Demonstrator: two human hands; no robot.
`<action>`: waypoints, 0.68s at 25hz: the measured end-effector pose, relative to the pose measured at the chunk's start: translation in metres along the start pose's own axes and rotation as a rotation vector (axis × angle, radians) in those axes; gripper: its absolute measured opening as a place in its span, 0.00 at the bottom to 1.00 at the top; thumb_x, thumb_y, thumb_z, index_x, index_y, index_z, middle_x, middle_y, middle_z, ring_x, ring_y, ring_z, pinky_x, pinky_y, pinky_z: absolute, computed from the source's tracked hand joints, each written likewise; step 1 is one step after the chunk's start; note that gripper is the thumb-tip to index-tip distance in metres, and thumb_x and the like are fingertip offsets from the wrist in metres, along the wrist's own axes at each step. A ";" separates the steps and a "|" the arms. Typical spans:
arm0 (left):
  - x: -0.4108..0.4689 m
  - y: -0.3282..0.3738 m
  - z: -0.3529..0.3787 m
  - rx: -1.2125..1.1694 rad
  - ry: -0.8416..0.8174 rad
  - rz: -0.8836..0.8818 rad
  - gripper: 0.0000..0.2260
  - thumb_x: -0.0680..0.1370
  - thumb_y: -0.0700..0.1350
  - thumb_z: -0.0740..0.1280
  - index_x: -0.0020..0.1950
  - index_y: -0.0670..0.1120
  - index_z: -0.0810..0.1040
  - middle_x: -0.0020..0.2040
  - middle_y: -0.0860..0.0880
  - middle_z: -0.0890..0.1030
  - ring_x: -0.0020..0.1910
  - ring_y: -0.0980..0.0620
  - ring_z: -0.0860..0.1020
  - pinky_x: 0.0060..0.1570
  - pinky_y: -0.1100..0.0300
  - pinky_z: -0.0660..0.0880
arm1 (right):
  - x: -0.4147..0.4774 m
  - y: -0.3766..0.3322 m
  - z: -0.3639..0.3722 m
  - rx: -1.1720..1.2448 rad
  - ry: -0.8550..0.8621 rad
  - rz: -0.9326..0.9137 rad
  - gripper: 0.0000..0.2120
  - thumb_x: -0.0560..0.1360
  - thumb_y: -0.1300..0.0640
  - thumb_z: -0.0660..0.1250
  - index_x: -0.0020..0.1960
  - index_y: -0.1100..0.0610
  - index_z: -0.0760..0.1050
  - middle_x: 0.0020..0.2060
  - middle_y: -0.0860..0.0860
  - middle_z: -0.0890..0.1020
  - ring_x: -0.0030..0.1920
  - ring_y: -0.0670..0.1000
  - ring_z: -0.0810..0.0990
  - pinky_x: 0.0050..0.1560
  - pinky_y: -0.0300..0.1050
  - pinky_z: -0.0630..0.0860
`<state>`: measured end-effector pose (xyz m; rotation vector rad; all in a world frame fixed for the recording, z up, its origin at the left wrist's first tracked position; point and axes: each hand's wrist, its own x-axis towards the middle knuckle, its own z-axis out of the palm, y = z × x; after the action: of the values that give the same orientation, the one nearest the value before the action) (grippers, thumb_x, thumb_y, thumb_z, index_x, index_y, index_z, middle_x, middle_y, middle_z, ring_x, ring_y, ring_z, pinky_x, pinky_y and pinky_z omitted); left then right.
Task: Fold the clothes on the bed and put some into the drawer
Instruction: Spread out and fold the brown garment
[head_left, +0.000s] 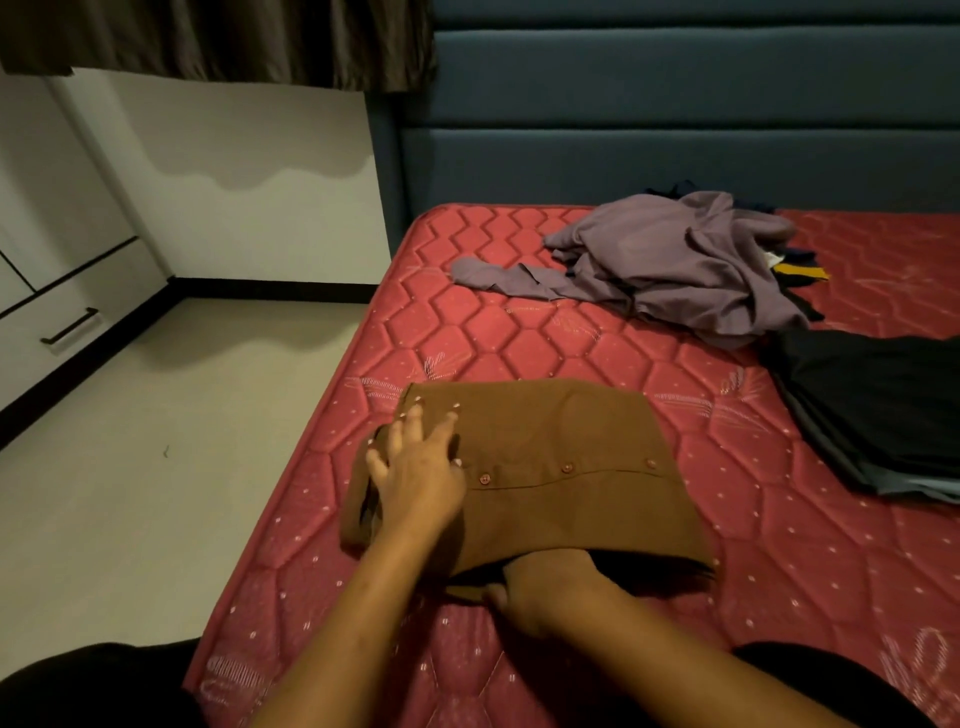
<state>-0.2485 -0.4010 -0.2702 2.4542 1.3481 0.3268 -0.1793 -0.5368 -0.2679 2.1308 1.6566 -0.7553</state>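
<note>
Left hand (415, 467) is pressing flat on the brown shirt (571, 499), fingers straight and spread wide, palm down over the shirt's left end. Right hand (550, 587) is sitting at the shirt's near edge with its fingers tucked under the fabric and only the thumb showing; cannot tell whether the hidden fingers are curling round the cloth or lying flat. Brown shirt is lying partly folded near the left edge of the red quilted mattress (519, 338), toward the near end, with a row of buttons (568, 468) running across its top layer. Both forearms are reaching in from the near edge.

Crumpled purple garment (675, 260) is lying in a heap close to the far edge of the mattress, one sleeve trailing out to the left, with a scrap of yellow cloth (797, 271) and dark pieces poking out at its right side. Black folded clothing (872, 405) is lying by the right edge, well apart from the shirt. Blue padded headboard (675, 130) is standing behind the far edge. White drawer front with a dark bar handle (70, 325) is showing at far left across the pale floor (182, 415), under a dark curtain (234, 41).
</note>
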 end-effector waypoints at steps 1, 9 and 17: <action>-0.001 0.009 0.006 0.010 -0.001 0.082 0.26 0.79 0.49 0.62 0.76 0.59 0.58 0.79 0.50 0.50 0.77 0.47 0.48 0.72 0.40 0.45 | -0.014 0.001 -0.008 0.123 0.026 -0.071 0.18 0.79 0.54 0.57 0.65 0.58 0.73 0.64 0.57 0.75 0.62 0.56 0.74 0.60 0.48 0.70; 0.031 0.036 0.051 0.118 -0.128 0.316 0.27 0.81 0.53 0.57 0.79 0.51 0.52 0.79 0.52 0.54 0.78 0.49 0.47 0.74 0.43 0.44 | 0.051 0.073 -0.022 0.101 0.646 0.202 0.36 0.73 0.37 0.33 0.78 0.45 0.50 0.78 0.48 0.56 0.77 0.51 0.52 0.75 0.54 0.46; 0.037 0.021 0.077 0.123 -0.213 0.057 0.47 0.69 0.77 0.50 0.79 0.51 0.44 0.80 0.54 0.45 0.78 0.49 0.40 0.71 0.38 0.39 | 0.085 0.120 0.002 0.375 0.478 0.403 0.32 0.77 0.31 0.40 0.78 0.41 0.45 0.78 0.45 0.46 0.78 0.53 0.40 0.75 0.56 0.37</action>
<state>-0.1857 -0.3934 -0.3316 2.5460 1.2438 -0.0064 -0.0490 -0.5034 -0.3270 2.9739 1.2690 -0.4809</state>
